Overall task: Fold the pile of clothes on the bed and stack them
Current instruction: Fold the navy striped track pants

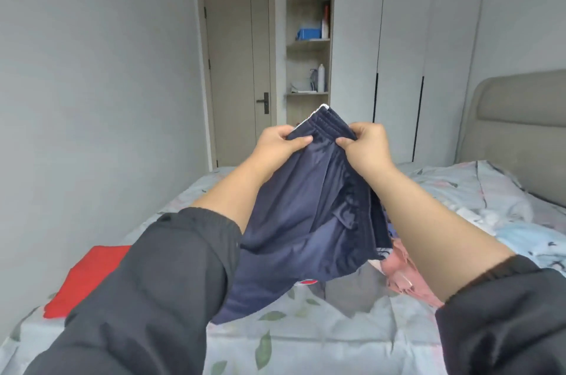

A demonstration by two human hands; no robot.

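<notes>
**Task status.** The task is judged to be at an early stage.
- One red garment (85,279) lies folded flat on the bed (321,344), near its left edge. It is the probable base of the stack, and nothing is placed on it.
- The navy shorts (306,221) are the item in hand and are not yet folded. They hang loose and creased above the bed, between the two forearms. Whether the lower hem touches the sheet cannot be determined.
- An unfolded pink garment (404,276) lies on the bed beneath the right forearm. Further cloth beside it is mostly hidden, so the items left cannot be counted.
- Outstanding work: folding the shorts, folding the pink garment and whatever lies with it, then stacking.

**Hand pose.** Both arms are extended forward and raised to mid-view, with the dark sleeves (153,282) pushed back from the forearms. The left hand (275,145) and the right hand (364,145) sit close together at the elastic waistband of the shorts.

**Grip.** Each hand pinches the waistband, with the thumb on the near face and the curled fingers behind the fabric. The waistband bunches into a peak between the two hands. Neither hand is spread open, and both grips carry the weight of the shorts.

**Next move (judgement).** The hands need to move apart along the waistband to draw it straight before the shorts are laid down for folding.
</notes>
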